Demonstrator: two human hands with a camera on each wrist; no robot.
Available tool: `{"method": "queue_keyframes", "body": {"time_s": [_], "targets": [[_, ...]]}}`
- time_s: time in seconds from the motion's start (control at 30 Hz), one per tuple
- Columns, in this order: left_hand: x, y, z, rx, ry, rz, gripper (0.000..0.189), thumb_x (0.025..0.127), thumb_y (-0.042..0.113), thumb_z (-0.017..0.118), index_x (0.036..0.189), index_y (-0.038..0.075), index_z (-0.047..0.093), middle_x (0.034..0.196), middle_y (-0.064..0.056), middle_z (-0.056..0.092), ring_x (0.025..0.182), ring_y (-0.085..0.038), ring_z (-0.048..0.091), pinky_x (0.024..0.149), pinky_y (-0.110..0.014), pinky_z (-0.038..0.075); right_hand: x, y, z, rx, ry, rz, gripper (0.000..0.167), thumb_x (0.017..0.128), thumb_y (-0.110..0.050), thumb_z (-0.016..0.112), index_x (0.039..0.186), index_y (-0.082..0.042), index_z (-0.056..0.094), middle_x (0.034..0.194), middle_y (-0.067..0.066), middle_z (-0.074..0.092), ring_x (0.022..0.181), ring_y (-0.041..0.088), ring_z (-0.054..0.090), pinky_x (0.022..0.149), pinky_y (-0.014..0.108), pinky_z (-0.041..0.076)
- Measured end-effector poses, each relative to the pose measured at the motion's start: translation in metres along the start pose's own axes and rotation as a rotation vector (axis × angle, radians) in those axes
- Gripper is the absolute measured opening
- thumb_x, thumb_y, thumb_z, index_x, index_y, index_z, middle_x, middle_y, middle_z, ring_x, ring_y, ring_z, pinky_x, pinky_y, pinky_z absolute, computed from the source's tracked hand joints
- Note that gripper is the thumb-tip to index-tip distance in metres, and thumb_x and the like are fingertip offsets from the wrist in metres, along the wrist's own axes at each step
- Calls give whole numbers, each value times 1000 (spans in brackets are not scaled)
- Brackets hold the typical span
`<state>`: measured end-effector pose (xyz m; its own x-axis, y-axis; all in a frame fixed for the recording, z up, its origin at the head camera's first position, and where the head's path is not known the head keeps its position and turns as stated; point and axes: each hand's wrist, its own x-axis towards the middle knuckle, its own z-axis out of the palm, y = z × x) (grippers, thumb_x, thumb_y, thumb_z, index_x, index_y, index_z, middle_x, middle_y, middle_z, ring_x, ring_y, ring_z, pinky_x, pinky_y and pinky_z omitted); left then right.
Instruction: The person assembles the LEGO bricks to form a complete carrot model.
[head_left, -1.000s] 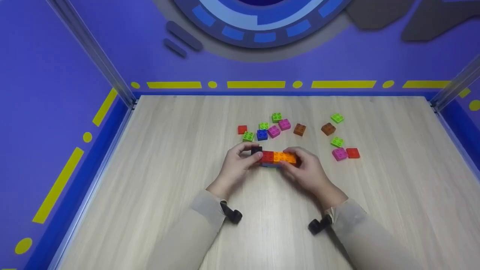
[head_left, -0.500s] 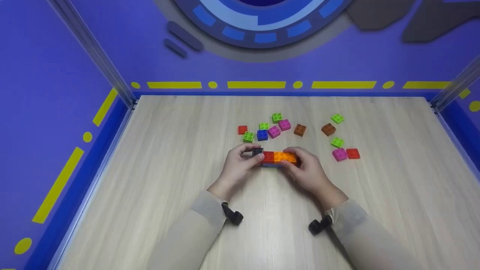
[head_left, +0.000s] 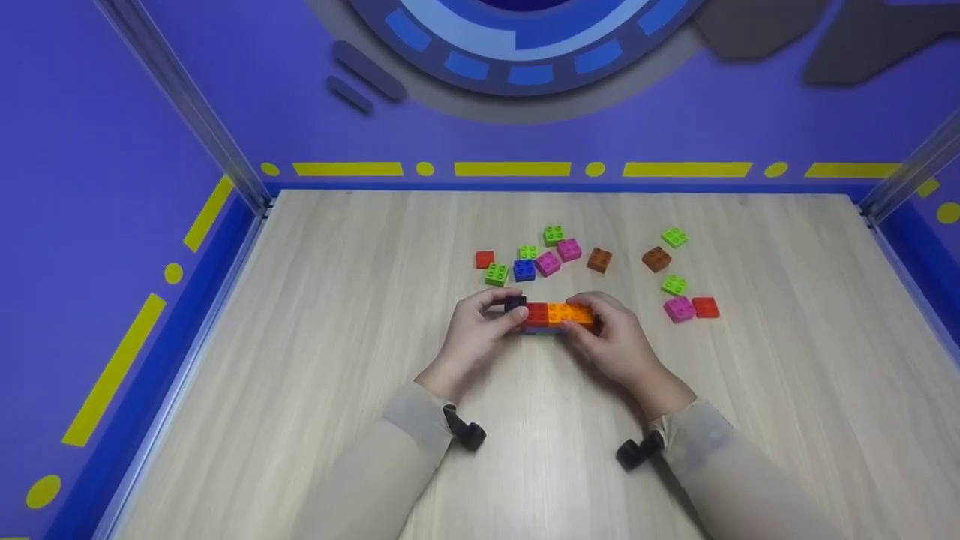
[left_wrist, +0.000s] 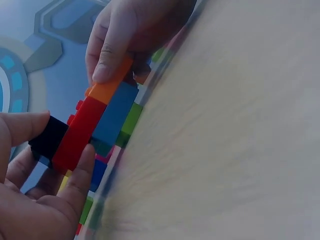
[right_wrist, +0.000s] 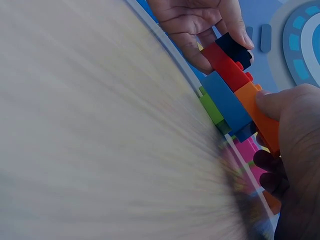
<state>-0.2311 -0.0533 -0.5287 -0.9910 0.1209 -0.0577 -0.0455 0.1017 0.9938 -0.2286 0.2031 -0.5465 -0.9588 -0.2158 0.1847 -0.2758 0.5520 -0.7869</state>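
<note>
The left hand's grip pinches the black brick and red brick, the right hand grasps the orange brick, and the black one has shifted slightly inward, suggesting alignment, nearer than the loose bricks on the tabletop.

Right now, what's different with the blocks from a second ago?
Only a tiny bit: the black block seems nudged slightly to the right and toward the person, along with the left hand. Nothing was taken hold of or let go. The right hand still grips the orange block, and the loose blocks lie where they were.
</note>
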Motion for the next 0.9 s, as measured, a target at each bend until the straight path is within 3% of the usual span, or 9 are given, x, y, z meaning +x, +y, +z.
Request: {"method": "queue_keyframes", "body": {"time_s": [0.17,0.37,0.6,0.67,0.9], "targets": [[2,-4,-1,-26,-36,10,39,105,17,82,141,2,75,149,-16,72,121,-26,74,104,-28,66,0,-1,0,-19,10,-8,40,104,-26,86,139,-10,74,140,10,76,127,29,70,122,56,57],[1,-4,2,-22,6,24,35,109,20,78,138,0,76,140,-14,77,119,-18,71,100,-24,64,0,-1,1,-23,6,2,41,103,-28,86,139,-10,74,140,9,76,126,27,70,121,55,57],[-2,1,7,-226,42,-79,36,107,8,77,139,-9,73,135,-19,78,102,-11,77,94,-33,70,0,1,1,-18,2,-6,42,103,-28,87,139,-11,75,141,9,76,126,27,70,122,55,56],[-2,1,8,-221,45,-79,36,108,8,76,140,-8,73,134,-19,78,101,-11,77,94,-33,70,0,1,1,-17,-1,-5,42,102,-29,87,139,-11,75,141,8,76,126,27,70,122,55,56],[1,-6,5,-117,24,15,40,111,20,75,144,-3,72,142,-18,76,112,-13,71,98,-31,69,0,0,-1,3,7,13,43,105,-31,85,141,-11,75,145,11,75,131,30,69,123,52,55]]}}
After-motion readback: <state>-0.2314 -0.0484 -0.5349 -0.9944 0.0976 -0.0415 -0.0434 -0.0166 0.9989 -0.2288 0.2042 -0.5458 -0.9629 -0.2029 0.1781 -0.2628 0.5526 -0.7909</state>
